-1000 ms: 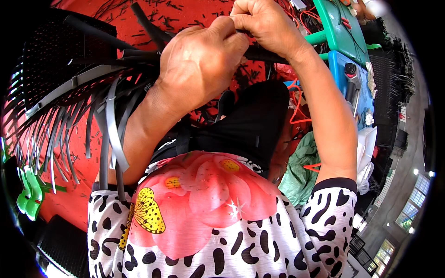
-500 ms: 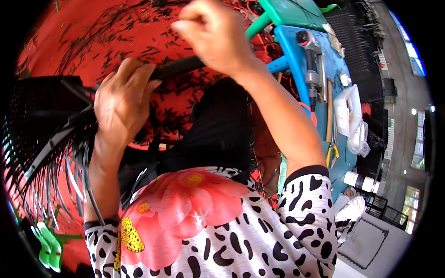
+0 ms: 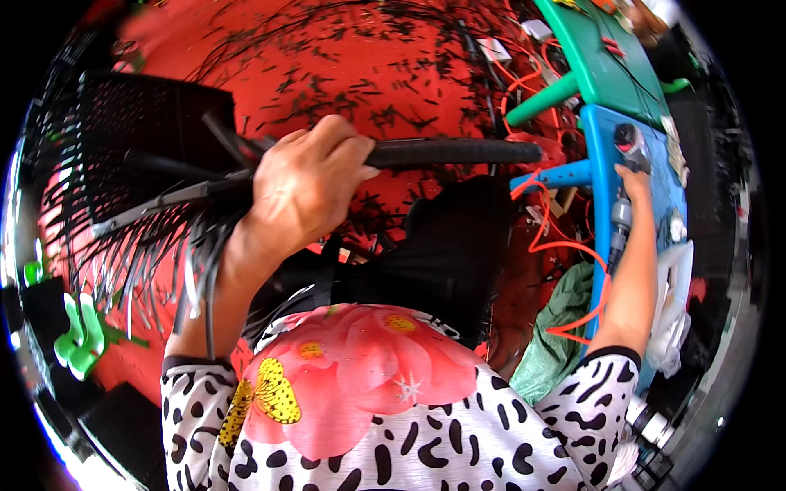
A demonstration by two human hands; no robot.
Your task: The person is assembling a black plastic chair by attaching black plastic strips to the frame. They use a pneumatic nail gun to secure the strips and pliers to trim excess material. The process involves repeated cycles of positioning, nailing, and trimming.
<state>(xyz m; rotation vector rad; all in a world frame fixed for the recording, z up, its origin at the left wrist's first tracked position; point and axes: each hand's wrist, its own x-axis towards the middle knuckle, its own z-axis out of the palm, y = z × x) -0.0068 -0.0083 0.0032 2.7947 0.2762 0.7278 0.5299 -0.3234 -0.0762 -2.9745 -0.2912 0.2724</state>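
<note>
My left hand (image 3: 304, 176) is closed around a long black wrapped bar (image 3: 458, 153), whose free end points to the right. To the left of that hand spreads a black woven wicker panel (image 3: 164, 114). Loose black strips (image 3: 155, 262) hang from it beside my left forearm. Over on the blue bench (image 3: 602, 131), my right hand (image 3: 637, 182) is closed around a long grey and black power tool (image 3: 622, 217). The hand covers the middle of the tool, while its dark head and lower end show.
Beyond the blue bench stands a green bench (image 3: 581, 41). An orange hose (image 3: 565, 247) loops beside them. A white plastic container (image 3: 671, 274) and green cloth (image 3: 557, 335) are near my right arm. Black scraps litter the red floor (image 3: 278, 49). Green slippers (image 3: 80, 335) lie at left.
My right hand has left the space above the bar, moved right and down, and taken hold of the power tool. My left hand keeps the bar; the view has shifted.
</note>
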